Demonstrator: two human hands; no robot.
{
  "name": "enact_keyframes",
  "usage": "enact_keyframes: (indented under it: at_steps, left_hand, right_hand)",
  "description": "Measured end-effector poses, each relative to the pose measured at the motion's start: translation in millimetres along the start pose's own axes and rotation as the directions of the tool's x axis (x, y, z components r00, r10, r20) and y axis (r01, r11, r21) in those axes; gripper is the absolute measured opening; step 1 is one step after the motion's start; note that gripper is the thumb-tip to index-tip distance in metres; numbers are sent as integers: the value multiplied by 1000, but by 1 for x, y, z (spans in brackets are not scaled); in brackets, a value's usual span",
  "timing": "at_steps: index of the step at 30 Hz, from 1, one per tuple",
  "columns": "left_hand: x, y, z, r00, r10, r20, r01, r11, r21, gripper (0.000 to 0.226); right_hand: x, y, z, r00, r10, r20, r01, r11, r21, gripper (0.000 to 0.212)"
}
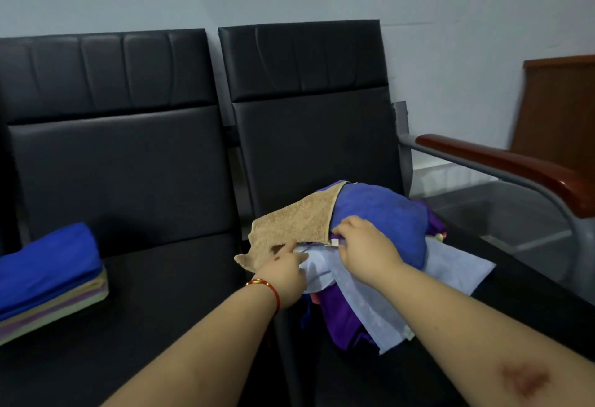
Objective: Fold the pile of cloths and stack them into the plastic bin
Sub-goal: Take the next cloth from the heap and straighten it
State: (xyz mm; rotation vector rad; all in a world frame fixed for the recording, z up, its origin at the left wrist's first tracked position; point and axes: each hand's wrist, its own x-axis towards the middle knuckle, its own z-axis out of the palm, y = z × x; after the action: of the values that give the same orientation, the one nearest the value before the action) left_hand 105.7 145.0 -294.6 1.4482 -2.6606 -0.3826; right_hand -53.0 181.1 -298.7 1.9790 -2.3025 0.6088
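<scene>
Head view, looking down on two black padded seats set side by side. Right of centre, on the right-hand seat (370, 371), lies the pile of cloths (380, 245), loose and unfolded: a tan terry cloth (289, 223) draped over its upper left side, a royal-blue cloth (383, 210) bulging at the top, a pale blue cloth (363, 303) spreading toward the lower right, and a deep purple cloth (341, 319) hanging at the front edge of the seat. A small strip of purple also shows behind the blue bulge at right.

Left hand (283, 269), wearing a red cord bracelet (270, 290) at the wrist, lies at the lower edge of the tan terry cloth with its fingers curled; the forefinger points up onto the tan cloth, and whether the tips pinch the tan or the pale blue cloth cannot be told. Right hand (363, 245) rests on the pile just beside the left, fingers curled and pinching the hem of the tan terry cloth at a small white label (335, 242).

At the left edge of the frame, on the left-hand seat (161, 294), sits a stack of folded cloths (51, 277), blue on top with thin purple, yellow and green layers beneath. At right, a brown wooden armrest (502, 165) on a grey metal frame crosses in front of a clear plastic bin (515, 213), which stands beyond the right-hand seat.
</scene>
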Motion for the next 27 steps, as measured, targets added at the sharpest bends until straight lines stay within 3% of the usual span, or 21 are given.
enact_keyframes:
  at_steps: [5,11,14,18,23,27]
  left_hand:
    - [25,5,5,995,97,-29,-96,995,37,45]
    - [39,6,15,973,111,-200,-121,992,-34,44]
    - [36,4,8,964,102,-246,-116,992,-42,38]
    - [14,0,-17,941,19,-338,-74,986,-151,33]
    - [-37,-15,-62,843,-126,-523,-66,941,-333,8]
    - [-88,-41,-96,810,-172,-560,-61,926,-373,35]
  right_hand:
    - [27,-4,14,999,-26,-36,22,996,-92,49]
    - [45,-4,14,1000,-15,-9,14,996,-87,20]
    - [45,-11,8,999,-40,-5,39,997,-67,19]
    - [33,-31,-6,996,-84,-28,84,996,-19,18]
    - [9,-84,-39,969,-220,-111,224,974,32,21]
    - [-18,-138,-57,943,-274,-187,297,949,109,12]
